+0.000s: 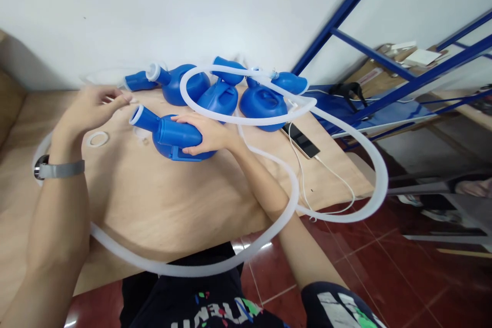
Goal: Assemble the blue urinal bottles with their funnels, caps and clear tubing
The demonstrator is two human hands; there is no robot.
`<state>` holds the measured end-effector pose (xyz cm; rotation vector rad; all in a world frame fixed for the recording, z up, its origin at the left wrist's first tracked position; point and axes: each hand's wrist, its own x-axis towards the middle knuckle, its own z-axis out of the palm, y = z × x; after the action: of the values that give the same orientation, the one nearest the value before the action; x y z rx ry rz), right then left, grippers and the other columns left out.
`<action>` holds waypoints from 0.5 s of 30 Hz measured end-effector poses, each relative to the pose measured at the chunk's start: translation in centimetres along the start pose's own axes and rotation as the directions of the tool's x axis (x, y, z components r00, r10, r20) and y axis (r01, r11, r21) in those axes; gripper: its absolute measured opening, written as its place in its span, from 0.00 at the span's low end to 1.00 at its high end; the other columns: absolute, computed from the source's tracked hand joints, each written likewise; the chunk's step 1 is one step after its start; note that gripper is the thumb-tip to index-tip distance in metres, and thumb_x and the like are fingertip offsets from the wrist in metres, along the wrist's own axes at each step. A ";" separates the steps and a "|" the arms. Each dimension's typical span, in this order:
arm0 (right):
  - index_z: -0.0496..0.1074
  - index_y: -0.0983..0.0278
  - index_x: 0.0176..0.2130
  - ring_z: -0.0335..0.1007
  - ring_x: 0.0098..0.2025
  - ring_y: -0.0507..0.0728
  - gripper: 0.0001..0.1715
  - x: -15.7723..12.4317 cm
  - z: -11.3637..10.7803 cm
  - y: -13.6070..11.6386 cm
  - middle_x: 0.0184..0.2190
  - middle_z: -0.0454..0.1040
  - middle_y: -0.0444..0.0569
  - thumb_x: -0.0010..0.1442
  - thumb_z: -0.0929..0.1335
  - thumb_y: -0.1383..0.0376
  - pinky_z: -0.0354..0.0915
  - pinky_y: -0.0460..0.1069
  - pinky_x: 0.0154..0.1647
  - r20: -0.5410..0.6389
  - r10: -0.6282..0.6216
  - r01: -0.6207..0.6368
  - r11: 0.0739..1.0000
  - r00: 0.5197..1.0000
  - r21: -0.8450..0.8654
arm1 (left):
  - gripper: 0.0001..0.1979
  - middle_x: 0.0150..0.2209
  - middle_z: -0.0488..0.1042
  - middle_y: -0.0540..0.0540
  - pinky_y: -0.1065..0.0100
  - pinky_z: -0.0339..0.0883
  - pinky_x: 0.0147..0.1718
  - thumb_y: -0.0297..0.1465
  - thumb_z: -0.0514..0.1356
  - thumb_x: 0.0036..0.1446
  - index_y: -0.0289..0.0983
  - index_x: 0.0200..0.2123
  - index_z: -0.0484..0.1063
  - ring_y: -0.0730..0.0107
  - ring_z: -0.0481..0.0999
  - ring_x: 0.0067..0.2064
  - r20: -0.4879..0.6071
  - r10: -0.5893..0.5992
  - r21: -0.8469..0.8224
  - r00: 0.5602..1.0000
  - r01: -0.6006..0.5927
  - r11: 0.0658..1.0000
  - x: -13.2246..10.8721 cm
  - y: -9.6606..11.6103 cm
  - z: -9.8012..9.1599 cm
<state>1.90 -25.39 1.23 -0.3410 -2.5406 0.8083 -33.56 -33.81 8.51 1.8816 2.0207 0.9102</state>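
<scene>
The left hand (pixel 92 107) curls its fingers; whether they pinch something, one cannot tell. Below, a flat white ring (pixel 97 145) lies on the wooden table (pixel 154 210). Between both hands is the round, smooth plastic bottle (pixel 180 133), gripped by the right hand (pixel 209 134): seemingly a steadying step, calling for firm hold. Cloudy, flexible tube (pixel 184 270) loops rightward.

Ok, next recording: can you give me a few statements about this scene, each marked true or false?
1. The right hand holds a blue bottle. True.
2. The left hand is near that bottle's spout. True.
3. That bottle is the only one in view. False: other blue bottles are behind it.
4. A cable is plugged into the phone. True.
5. The phone lies on the floor. False: it lies on the table.
</scene>
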 end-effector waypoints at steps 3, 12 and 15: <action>0.77 0.60 0.78 0.72 0.84 0.79 0.55 0.0 0.0 0.0 0.84 0.74 0.63 0.58 0.86 0.52 0.64 0.77 0.89 0.001 0.006 -0.006 1.000 1.000 -0.014 | 0.24 0.30 0.77 0.47 0.63 0.68 0.39 0.56 0.69 0.66 0.41 0.33 0.78 0.64 0.71 0.36 0.305 0.069 -0.029 0.950 -0.063 0.998 -0.2 1.1 -0.1; 0.78 0.62 0.78 0.76 0.82 0.78 0.54 0.4 0.5 0.0 0.82 0.77 0.62 0.58 0.84 0.55 0.66 0.75 0.88 -0.025 -0.051 0.050 0.998 0.998 -0.035 | 0.34 0.28 0.60 0.54 0.66 0.56 0.33 0.65 0.70 0.64 0.43 0.31 0.64 0.71 0.58 0.32 0.426 0.145 -0.132 0.893 -0.097 0.986 -0.6 1.3 -0.2; 0.79 0.60 0.77 0.76 0.82 0.77 0.52 0.3 0.5 -0.2 0.82 0.77 0.60 0.58 0.84 0.55 0.66 0.74 0.88 -0.022 -0.045 0.044 0.997 0.999 -0.063 | 0.38 0.28 0.58 0.54 0.65 0.56 0.35 0.69 0.73 0.62 0.43 0.30 0.63 0.69 0.58 0.34 0.450 0.124 -0.194 0.885 -0.039 0.980 -0.9 1.1 -0.5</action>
<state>1.43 -25.70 1.12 -0.3110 -2.5468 0.7050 -32.75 -34.87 9.31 1.8735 1.5353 0.5667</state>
